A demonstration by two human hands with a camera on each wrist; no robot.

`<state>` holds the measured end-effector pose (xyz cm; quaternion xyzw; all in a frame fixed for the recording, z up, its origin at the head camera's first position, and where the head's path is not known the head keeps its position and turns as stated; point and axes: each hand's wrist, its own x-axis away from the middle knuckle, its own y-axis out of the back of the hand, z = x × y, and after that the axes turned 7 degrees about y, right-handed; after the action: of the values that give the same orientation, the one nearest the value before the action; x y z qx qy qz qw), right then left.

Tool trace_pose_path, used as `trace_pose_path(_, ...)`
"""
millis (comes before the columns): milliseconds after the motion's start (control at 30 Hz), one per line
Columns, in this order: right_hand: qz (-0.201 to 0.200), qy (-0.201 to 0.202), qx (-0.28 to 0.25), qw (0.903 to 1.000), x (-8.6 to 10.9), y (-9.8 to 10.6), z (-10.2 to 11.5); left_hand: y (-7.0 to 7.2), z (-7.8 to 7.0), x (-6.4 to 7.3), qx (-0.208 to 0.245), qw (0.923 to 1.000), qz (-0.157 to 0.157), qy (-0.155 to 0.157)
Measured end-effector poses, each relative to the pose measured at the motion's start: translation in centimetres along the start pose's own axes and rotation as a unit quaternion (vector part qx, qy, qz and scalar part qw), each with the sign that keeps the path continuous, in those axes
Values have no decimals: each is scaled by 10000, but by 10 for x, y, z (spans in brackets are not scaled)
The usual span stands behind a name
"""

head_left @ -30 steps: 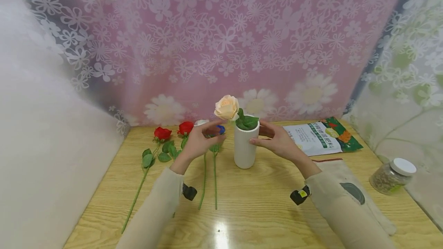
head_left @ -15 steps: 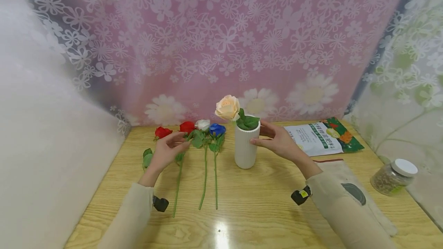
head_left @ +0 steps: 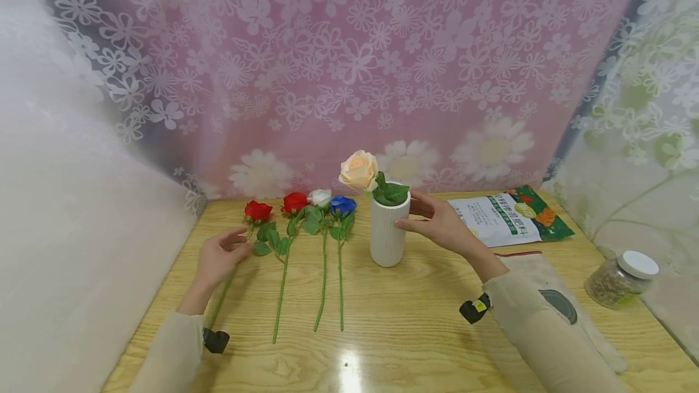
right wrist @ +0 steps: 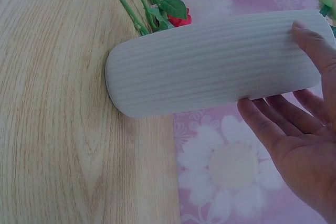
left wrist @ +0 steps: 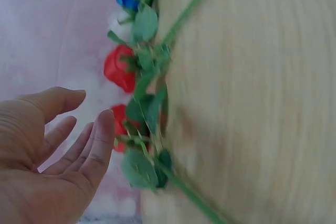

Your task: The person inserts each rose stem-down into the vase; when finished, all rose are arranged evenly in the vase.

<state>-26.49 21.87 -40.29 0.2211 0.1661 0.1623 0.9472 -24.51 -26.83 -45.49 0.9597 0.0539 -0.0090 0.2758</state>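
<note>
Left hand (head_left: 222,258): fingers (left wrist: 103,132) hanging loosely curved and parted, holding nothing, hovering about the leftmost red rose (head_left: 258,211), just below its bloom; can't tell if any tip is touching. That rose is lying on the worktop (head_left: 406,332), its stem (left wrist: 191,194) running toward the person. Looks artificial, so I'm expecting it light, stem stiff but slightly springy, leaves likely snagging; I'm favouring a pinch on bare stem below the leaves, sparing the petals. Right hand (head_left: 443,226): thumb and fingers are gripping the white vase (head_left: 388,235) from its right side, below the rim, thumb on the near face. Vase is standing upright on the worktop, peach rose (head_left: 358,170) leaning out leftward. I'm reading it as ceramic: rigid, heavier than the roses, breakable; ribs should be helping grip, and the high bloom may be making it tippy, so a steadying upper-side hold is making sense. Both forearms are angling forward, left sleeve (head_left: 170,350) and right sleeve (head_left: 540,314) spreading wide, hands well apart.
</note>
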Motion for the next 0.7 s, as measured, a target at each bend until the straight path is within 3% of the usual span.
trace_pose_path(100,14,-6,18,10000,0,0,1,7,8,3,-364,9992,-101,103)
trace_pose_path(367,20,9,-15,10000,0,1,1,15,22,7,-1007,9946,-3,268)
trace_pose_path(700,44,-30,2,10000,0,0,0,13,30,9,-1391,9892,69,459)
